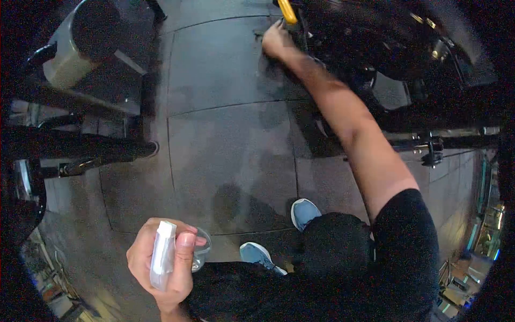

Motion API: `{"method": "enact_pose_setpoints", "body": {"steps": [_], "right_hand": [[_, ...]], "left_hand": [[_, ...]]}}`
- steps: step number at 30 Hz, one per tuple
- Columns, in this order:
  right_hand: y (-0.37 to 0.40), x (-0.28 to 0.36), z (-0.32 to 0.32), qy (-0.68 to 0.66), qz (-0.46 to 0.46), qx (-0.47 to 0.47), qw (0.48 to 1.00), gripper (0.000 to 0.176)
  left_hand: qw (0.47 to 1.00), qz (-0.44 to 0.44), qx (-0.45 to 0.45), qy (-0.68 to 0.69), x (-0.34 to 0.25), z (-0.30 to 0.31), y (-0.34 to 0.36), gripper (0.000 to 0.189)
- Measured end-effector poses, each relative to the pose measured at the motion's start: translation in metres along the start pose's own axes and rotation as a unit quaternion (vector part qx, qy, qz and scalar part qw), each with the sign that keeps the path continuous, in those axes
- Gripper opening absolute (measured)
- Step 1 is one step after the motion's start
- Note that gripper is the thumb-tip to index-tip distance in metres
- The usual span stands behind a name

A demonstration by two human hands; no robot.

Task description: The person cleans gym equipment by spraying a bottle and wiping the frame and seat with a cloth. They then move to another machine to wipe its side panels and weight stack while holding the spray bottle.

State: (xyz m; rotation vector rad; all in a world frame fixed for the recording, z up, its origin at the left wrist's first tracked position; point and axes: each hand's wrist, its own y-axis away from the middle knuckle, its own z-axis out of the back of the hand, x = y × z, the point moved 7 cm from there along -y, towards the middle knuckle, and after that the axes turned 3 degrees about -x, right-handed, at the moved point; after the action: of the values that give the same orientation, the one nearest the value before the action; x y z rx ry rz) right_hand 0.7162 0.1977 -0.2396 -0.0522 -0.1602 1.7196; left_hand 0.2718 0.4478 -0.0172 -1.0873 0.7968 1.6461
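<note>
At the lower left, my left hand [140, 256] is closed around a clear spray bottle [161, 257] with a whitish head, seen from above. Its see-through rounded body [203, 248] shows beyond my fingers. My right arm stretches far forward to the upper right. There my right hand [276, 42], somewhat blurred, has its fingers curled just below a yellow handle [287, 11]. It is beside a dark machine [365, 37]. Dark material shows around the fingers, and I cannot tell what they hold.
Large grey floor tiles [225, 145] run between the machine on the right and another dark frame [107, 145] on the left. That frame carries a pale cylinder [67, 64]. My blue shoes [306, 213] stand near the bottom. A metal-fitted bar [429, 147] juts out at the right.
</note>
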Motion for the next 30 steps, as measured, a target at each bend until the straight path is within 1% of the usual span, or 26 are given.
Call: {"method": "enact_pose_setpoints", "body": {"steps": [1,3,5,7,8,9,10,11,12,13,14,15,16,17,18,19,21,22,23,24,26,27,28,30], "right_hand": [[-0.035,-0.008,-0.011,0.000,-0.017,-0.010,1.000,0.083],[-0.094,-0.029,-0.036,-0.028,-0.069,0.014,0.997,0.088],[-0.110,-0.036,-0.040,-0.035,-0.093,0.033,0.995,0.092],[-0.079,-0.018,-0.009,0.110,-0.009,-0.021,0.994,0.071],[-0.056,-0.003,0.013,0.182,0.037,-0.048,0.982,0.062],[-0.029,0.005,0.021,0.249,0.084,-0.068,0.962,0.053],[-0.003,0.012,0.026,0.315,0.130,-0.089,0.936,0.045],[0.025,0.020,0.018,0.374,0.176,-0.104,0.905,0.039],[0.030,0.018,-0.011,0.373,0.175,-0.091,0.907,0.039],[0.022,0.007,-0.027,0.200,0.075,-0.210,0.954,0.042],[0.040,-0.016,-0.038,0.020,-0.036,-0.311,0.949,0.045],[0.075,-0.003,-0.023,0.128,0.004,-0.213,0.969,0.051],[0.097,-0.014,-0.031,0.047,0.074,-0.212,0.973,0.062],[0.137,-0.005,-0.034,0.369,0.147,-0.107,0.912,0.063],[0.177,-0.009,-0.005,0.269,0.117,-0.101,0.951,0.062],[0.208,-0.020,0.016,0.164,0.088,-0.091,0.978,0.060],[0.239,-0.067,0.019,0.008,0.120,-0.134,0.984,0.064],[0.255,-0.077,0.035,-0.050,0.131,-0.122,0.983,0.069],[0.265,-0.080,0.050,-0.108,0.143,-0.112,0.978,0.075],[0.267,-0.079,0.054,-0.107,0.148,-0.118,0.976,0.075],[0.259,-0.085,0.046,-0.133,0.128,-0.071,0.980,0.088],[0.250,-0.082,0.042,-0.104,0.150,-0.069,0.981,0.087],[0.237,-0.078,0.040,-0.103,0.154,-0.075,0.980,0.087],[0.202,-0.068,0.025,-0.137,0.100,-0.018,0.985,0.087]], "left_hand": [[1.000,0.003,-0.005,-0.003,0.001,0.000,-0.001,0.016],[0.999,-0.005,0.007,-0.031,-0.003,0.006,-0.001,0.017],[1.000,0.005,-0.010,-0.028,0.001,0.015,0.004,0.017],[0.999,0.027,-0.016,-0.026,0.005,0.021,0.010,0.017],[0.999,0.011,-0.021,-0.038,0.003,0.023,0.010,0.017],[0.998,0.000,-0.022,-0.051,-0.001,0.021,0.012,0.018],[0.999,0.003,-0.028,-0.023,-0.001,0.020,0.015,0.019],[0.999,0.005,-0.028,-0.017,-0.002,0.021,0.017,0.020],[1.000,-0.001,-0.030,-0.008,-0.004,0.020,0.018,0.022],[1.000,0.001,-0.022,-0.008,-0.003,0.017,0.020,0.022],[1.000,-0.004,-0.013,-0.006,-0.006,0.017,0.023,0.024],[1.000,-0.018,-0.010,0.001,-0.008,0.016,0.024,0.026],[1.000,-0.020,-0.001,0.003,-0.007,0.017,0.027,0.026],[0.999,-0.031,0.008,0.008,-0.007,0.017,0.026,0.027],[0.999,-0.045,0.014,0.012,-0.007,0.020,0.028,0.027],[0.999,-0.048,0.016,0.013,-0.005,0.025,0.029,0.027],[0.996,-0.070,0.039,-0.030,-0.002,0.030,0.032,0.027],[0.997,-0.072,0.032,-0.027,-0.003,0.030,0.033,0.027],[0.998,-0.053,0.012,-0.009,-0.002,0.030,0.034,0.025],[0.999,-0.034,-0.005,0.008,-0.001,0.030,0.035,0.024],[0.999,-0.044,-0.011,0.007,0.000,0.028,0.034,0.023],[0.999,-0.049,-0.007,0.003,0.000,0.025,0.032,0.022],[0.999,-0.053,-0.012,0.005,-0.002,0.023,0.029,0.022],[1.000,-0.027,0.011,-0.010,-0.002,0.014,0.023,0.020]]}}
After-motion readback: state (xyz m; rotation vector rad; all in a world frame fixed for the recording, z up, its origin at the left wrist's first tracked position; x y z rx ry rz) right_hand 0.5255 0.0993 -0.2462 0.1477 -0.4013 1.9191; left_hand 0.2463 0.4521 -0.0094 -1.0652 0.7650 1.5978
